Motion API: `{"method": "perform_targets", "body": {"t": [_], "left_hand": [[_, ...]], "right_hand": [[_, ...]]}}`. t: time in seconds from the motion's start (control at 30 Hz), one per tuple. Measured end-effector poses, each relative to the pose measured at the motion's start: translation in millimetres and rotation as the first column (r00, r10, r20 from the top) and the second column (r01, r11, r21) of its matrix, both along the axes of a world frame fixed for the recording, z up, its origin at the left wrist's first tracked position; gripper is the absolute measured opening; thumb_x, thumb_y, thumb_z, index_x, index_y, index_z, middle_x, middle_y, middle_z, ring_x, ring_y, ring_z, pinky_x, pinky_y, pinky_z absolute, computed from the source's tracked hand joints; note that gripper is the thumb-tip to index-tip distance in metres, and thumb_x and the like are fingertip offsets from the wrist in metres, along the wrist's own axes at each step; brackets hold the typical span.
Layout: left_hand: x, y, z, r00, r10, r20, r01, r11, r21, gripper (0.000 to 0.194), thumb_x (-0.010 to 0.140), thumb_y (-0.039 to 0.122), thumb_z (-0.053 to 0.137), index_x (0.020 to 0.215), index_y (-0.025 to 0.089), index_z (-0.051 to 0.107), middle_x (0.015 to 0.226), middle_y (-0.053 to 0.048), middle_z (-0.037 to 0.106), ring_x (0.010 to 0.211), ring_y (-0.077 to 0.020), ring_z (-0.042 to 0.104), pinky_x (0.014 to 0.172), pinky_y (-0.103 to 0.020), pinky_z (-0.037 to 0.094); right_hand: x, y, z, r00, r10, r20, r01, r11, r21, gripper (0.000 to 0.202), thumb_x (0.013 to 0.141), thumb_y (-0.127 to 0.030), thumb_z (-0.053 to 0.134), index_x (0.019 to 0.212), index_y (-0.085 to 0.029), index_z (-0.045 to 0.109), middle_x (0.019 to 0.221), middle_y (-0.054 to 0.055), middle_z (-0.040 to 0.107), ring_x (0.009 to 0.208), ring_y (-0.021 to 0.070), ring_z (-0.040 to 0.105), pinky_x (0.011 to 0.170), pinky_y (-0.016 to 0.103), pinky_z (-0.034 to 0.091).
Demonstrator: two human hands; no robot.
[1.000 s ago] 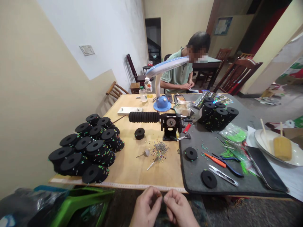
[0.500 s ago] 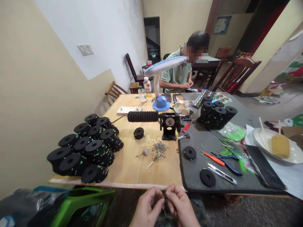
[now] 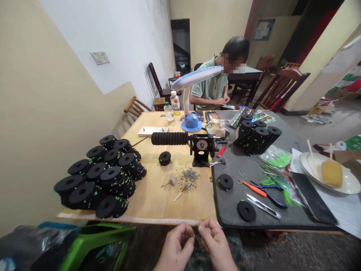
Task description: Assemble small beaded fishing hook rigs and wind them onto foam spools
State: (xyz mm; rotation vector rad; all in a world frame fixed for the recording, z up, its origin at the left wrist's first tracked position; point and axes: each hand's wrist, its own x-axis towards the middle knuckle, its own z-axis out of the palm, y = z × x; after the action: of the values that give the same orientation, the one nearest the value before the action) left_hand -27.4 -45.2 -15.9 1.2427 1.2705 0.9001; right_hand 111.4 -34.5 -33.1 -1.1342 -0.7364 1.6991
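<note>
Just off the table's front edge, my left hand (image 3: 178, 244) is closed with curled fingers; a tiny orange speck shows at them, too small to name. Close beside it on the right, my right hand (image 3: 213, 241) pinches thumb against forefinger, and whatever sits between them is too fine to see. The fingertips of both hands nearly meet. Beyond them on the wood lies a pile of small grey and coloured beads (image 3: 189, 176), with small grey-tipped pieces (image 3: 172, 181) beside it. A black foam ring (image 3: 246, 210) lies to the right on the grey mat.
Stacks of black foam rings (image 3: 111, 175) fill the table's left. A black winding device (image 3: 201, 146) carries a foam roll (image 3: 169, 138). Snips (image 3: 263, 206), pliers (image 3: 275, 197) and a phone-like black slab (image 3: 314, 197) lie right. Behind the blue lamp (image 3: 191, 122) sits a person (image 3: 210, 88).
Both hands stay near the table edge, their fingers shifting slightly. A thin strand that hung below the fingers earlier no longer shows clearly. The view has moved a little.
</note>
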Motion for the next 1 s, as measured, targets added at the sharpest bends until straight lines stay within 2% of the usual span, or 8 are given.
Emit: {"method": "perform_targets", "body": {"t": [0.13,0.33,0.5,0.63,0.73,0.87,0.93,1.0], "left_hand": [[2,2,4.0,0.999,0.018,-0.043,-0.017,1.000,0.014,0.014,0.077,0.026,0.060,0.067,0.016,0.056,0.061,0.003,0.051,0.058,-0.0125,0.046,0.057,-0.021,0.040],[-1,4,5.6,0.994,0.032,-0.102,-0.030,0.999,0.018,0.018,0.078,0.029,0.063,0.068,0.015,0.065,0.062,-0.001,0.061,0.060,-0.0142,0.050,0.058,-0.021,0.041],[-7,8,16.1,0.997,0.032,-0.068,-0.031,0.999,0.018,0.018,0.082,0.031,0.060,0.087,0.015,0.069,0.076,-0.004,0.067,0.071,-0.0177,0.058,0.068,-0.024,0.046],[-7,12,23.2,0.999,0.044,-0.023,-0.044,0.999,0.017,0.023,0.086,0.038,0.057,0.083,0.017,0.066,0.081,-0.005,0.066,0.081,-0.0205,0.061,0.077,-0.027,0.047],[-8,16,25.9,0.991,0.126,-0.053,-0.123,0.991,0.050,0.028,0.085,0.043,0.056,0.080,0.017,0.065,0.076,-0.004,0.065,0.077,-0.0207,0.061,0.073,-0.027,0.047],[-18,22,28.6,0.965,0.252,-0.080,-0.247,0.967,0.062,0.033,0.082,0.049,0.059,0.080,0.017,0.065,0.071,-0.002,0.063,0.071,-0.0195,0.058,0.067,-0.027,0.046],[-25,22,29.1,0.967,0.245,-0.072,-0.244,0.969,0.019,0.035,0.080,0.051,0.060,0.080,0.017,0.066,0.070,-0.001,0.062,0.067,-0.0183,0.057,0.063,-0.026,0.045],[-30,19,28.7,0.981,0.191,-0.047,-0.192,0.981,-0.030,0.037,0.079,0.053,0.062,0.082,0.017,0.067,0.069,0.000,0.062,0.063,-0.0164,0.055,0.057,-0.024,0.043]], "right_hand": [[-2,-1,1.2,0.998,0.058,0.010,-0.058,0.998,0.033,0.052,0.067,-0.068,0.071,0.068,-0.021,0.047,0.045,-0.014,0.030,0.040,0.0053,0.020,0.040,0.019,0.014],[4,1,10.0,0.981,0.126,0.145,-0.141,0.985,0.101,0.049,0.075,-0.067,0.063,0.071,-0.021,0.049,0.052,-0.011,0.036,0.046,0.0084,0.027,0.045,0.021,0.020],[12,5,22.0,0.922,0.219,0.319,-0.274,0.952,0.136,0.026,0.076,-0.041,0.065,0.070,-0.019,0.053,0.058,-0.008,0.039,0.055,0.0117,0.034,0.054,0.024,0.028],[13,5,29.9,0.858,0.204,0.471,-0.325,0.926,0.192,0.015,0.073,-0.026,0.055,0.062,-0.021,0.045,0.055,-0.007,0.038,0.054,0.0124,0.035,0.053,0.025,0.027],[14,3,30.3,0.838,0.148,0.526,-0.317,0.915,0.248,0.014,0.069,-0.024,0.051,0.059,-0.023,0.042,0.053,-0.007,0.035,0.053,0.0126,0.034,0.052,0.025,0.026],[21,0,24.7,0.872,0.086,0.483,-0.207,0.957,0.203,0.017,0.072,-0.027,0.053,0.060,-0.022,0.042,0.054,-0.007,0.035,0.053,0.0129,0.033,0.052,0.025,0.027],[24,-1,21.8,0.900,0.073,0.430,-0.161,0.972,0.171,0.020,0.074,-0.031,0.056,0.061,-0.022,0.044,0.056,-0.007,0.035,0.054,0.0127,0.032,0.052,0.025,0.027],[25,-3,19.9,0.921,0.079,0.383,-0.147,0.978,0.151,0.023,0.077,-0.035,0.058,0.063,-0.022,0.046,0.057,-0.007,0.034,0.054,0.0125,0.030,0.052,0.025,0.027]]}}
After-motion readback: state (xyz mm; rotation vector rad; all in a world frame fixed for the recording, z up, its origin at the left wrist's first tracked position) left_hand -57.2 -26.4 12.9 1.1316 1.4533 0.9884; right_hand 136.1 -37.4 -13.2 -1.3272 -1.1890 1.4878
